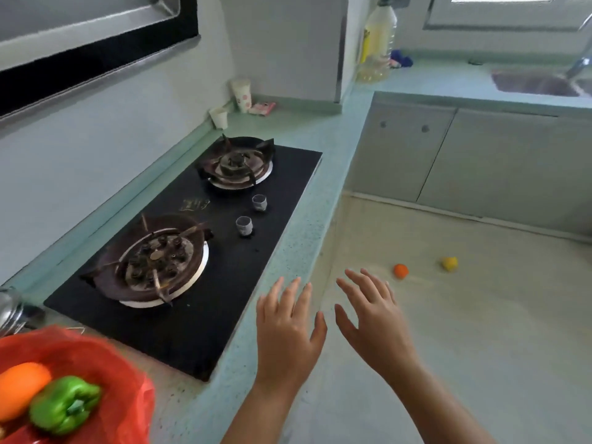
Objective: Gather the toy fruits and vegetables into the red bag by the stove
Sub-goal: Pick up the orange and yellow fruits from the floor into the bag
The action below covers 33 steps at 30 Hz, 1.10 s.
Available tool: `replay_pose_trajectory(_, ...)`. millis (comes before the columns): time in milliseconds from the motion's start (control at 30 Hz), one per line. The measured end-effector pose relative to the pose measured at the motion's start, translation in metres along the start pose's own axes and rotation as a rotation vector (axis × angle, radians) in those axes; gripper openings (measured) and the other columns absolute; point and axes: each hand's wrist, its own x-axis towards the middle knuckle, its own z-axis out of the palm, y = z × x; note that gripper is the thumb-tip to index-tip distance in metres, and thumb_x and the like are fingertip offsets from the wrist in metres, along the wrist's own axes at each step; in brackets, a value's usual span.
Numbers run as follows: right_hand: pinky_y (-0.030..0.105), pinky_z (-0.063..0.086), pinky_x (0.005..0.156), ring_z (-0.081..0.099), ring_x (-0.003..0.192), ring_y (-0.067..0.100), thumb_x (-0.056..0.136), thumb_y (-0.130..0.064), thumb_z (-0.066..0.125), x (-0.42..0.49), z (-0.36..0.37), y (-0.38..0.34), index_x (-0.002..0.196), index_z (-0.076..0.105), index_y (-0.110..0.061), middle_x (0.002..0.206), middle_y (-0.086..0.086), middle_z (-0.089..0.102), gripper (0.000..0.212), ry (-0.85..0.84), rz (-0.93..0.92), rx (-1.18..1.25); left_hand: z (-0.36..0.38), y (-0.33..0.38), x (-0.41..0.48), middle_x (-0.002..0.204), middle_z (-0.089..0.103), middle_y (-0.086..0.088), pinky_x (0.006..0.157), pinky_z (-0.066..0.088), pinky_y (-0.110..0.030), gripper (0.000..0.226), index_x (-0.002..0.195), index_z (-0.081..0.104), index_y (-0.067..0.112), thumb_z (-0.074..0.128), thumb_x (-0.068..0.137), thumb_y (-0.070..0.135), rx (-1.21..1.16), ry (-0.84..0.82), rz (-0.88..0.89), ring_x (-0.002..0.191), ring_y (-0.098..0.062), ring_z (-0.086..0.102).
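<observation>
The red bag (96, 357) lies open on the counter at the bottom left, beside the black stove (256, 261). Inside it rest a green toy pepper (64, 405) and an orange toy fruit (19, 389). On the floor to the right lie a small orange toy fruit (400, 271) and a yellow toy fruit (449, 263). My left hand (288, 331) hovers over the counter's front edge with fingers spread and nothing in it. My right hand (371, 318) is also spread and empty, held above the floor, short of the orange toy.
The stove has two burners and two knobs (245, 225). Paper cups (242, 94) stand in the back corner, an oil bottle (378, 40) further right. A sink (538, 83) sits at the top right above grey cabinets (480, 161). A metal lid (9, 309) shows at the left edge.
</observation>
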Motion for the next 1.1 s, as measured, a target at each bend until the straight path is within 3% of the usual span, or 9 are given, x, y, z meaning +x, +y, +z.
replay_pose_trajectory(200,0.051,0.043,0.091,0.052,0.111,0.029,0.079,-0.034,0.045,0.002,-0.046,0.093,0.107,0.062,-0.013,0.114,0.008,0.064,0.039,0.096,0.086,-0.03,0.046,0.089,0.039,0.118,0.063,-0.009,0.099,0.035,-0.046,0.044,0.113,0.064,0.01,0.045,0.082,0.035,-0.052,-0.032,0.092,0.115,-0.03,0.051)
replay_pose_trajectory(300,0.051,0.042,0.091,0.051,0.112,0.028,0.079,-0.033,0.046,-0.001,-0.076,0.143,0.107,0.062,-0.013,0.114,0.008,0.064,0.038,0.133,0.132,-0.063,0.071,0.139,0.058,0.118,0.063,-0.01,0.099,0.031,-0.044,0.044,0.114,0.063,0.01,0.045,0.082,0.034,-0.119,-0.026,0.142,0.116,-0.027,0.044)
replay_pose_trajectory(533,0.053,0.043,0.091,0.054,0.111,0.03,0.08,-0.032,0.046,-0.028,-0.14,0.23,0.107,0.064,-0.012,0.114,0.008,0.064,0.039,0.24,0.281,-0.145,0.115,0.24,0.081,0.116,0.064,-0.009,0.094,0.039,-0.052,0.042,0.112,0.064,0.011,0.047,0.08,0.033,-0.211,-0.054,0.301,0.115,-0.027,0.047)
replay_pose_trajectory(833,0.055,0.042,0.089,0.055,0.112,0.032,0.08,-0.033,0.046,-0.07,-0.194,0.303,0.109,0.063,-0.01,0.116,0.01,0.063,0.04,0.368,0.477,-0.239,0.155,0.331,0.102,0.116,0.064,-0.009,0.096,0.036,-0.054,0.041,0.111,0.065,0.01,0.047,0.081,0.032,-0.309,-0.133,0.508,0.115,-0.031,0.053)
replay_pose_trajectory(1100,0.056,0.043,0.088,0.057,0.111,0.033,0.08,-0.032,0.046,-0.076,-0.211,0.366,0.109,0.063,-0.01,0.116,0.011,0.064,0.04,0.396,0.596,-0.333,0.213,0.39,0.126,0.116,0.064,-0.009,0.096,0.035,-0.053,0.042,0.11,0.065,0.009,0.047,0.08,0.032,-0.422,-0.174,0.62,0.117,-0.025,0.045)
